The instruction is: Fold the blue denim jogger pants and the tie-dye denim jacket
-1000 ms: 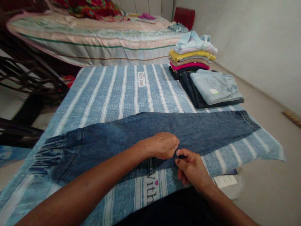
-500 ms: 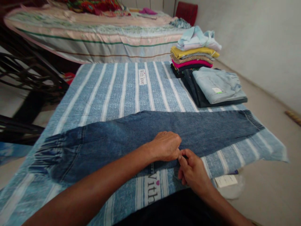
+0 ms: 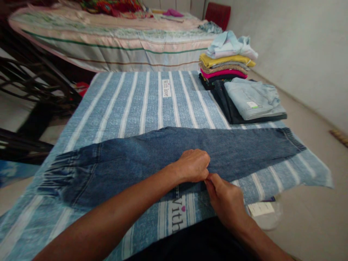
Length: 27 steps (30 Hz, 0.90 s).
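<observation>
the denim trousers (image 3: 152, 156) lie flat across the middle of the frame, long axis running left to right with a slight upward slant. the left grip (image 3: 194, 166) sits over them and is the nearer of the 2, its forearm crossing their lower-left part; the right grip (image 3: 227, 197) reaches in from the lower right and meets it at their lower edge, right of centre. both have fingers pressed together, seemingly pinching a bit of the garment, though that bit is hidden. the waistband (image 3: 58, 174) at left is puckered and elastic-looking; the cuff (image 3: 295, 139) at right is narrow and ribbed. beneath spreads a striped cloth (image 3: 152, 105), grainy blue with white bands. at upper right, pale folded jeans (image 3: 255, 103) lie on darker garments (image 3: 221, 105), below a soft, multicoloured stack (image 3: 228, 63).
</observation>
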Motion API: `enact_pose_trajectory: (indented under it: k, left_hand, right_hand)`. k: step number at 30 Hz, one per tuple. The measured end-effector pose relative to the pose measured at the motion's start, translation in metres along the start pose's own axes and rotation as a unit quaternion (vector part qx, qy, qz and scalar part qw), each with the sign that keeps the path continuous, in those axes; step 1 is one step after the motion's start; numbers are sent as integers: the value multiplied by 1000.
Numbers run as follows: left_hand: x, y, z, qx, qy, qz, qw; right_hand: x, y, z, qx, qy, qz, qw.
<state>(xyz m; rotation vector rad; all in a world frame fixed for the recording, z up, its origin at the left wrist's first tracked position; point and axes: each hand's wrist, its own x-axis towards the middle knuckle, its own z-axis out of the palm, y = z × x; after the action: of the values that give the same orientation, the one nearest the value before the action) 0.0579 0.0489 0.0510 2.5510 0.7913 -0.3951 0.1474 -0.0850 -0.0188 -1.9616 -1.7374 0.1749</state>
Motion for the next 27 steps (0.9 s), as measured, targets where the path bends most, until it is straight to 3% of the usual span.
enact_pose_trajectory:
  k: [3,7,14,18,27]
  left_hand:
    - [1,-5,2,-13,10,10,1000]
    - [0,-13,5,-55,29,31,998]
    - [-19,-15,20,-91,76,30,992]
    - [-26,-13,31,-82,118,13,990]
    - [-28,-4,42,-91,151,-31,984]
  right_hand:
    - [6,-1,-5,-74,60,-104,990]
    - [13,6,-4,-26,75,-152,985]
    - [11,26,5,125,65,-153,978]
    - [10,28,4,146,56,-137,978]
    - [9,31,6,152,53,-137,977]
